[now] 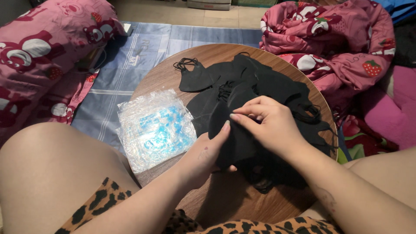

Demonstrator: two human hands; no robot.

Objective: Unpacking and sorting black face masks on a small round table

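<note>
Black face masks (255, 93) are lying heaped on the round wooden table (164, 78), just beside a stack of clear plastic sleeves (156, 128), while the left hand (203, 156) and right hand (271, 123) are pinching one black mask (236, 143) between curled fingertips.

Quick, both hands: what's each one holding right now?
Left hand: closed on a black face mask, thumb on top.
Right hand: fingertips pinching the same mask.
</note>
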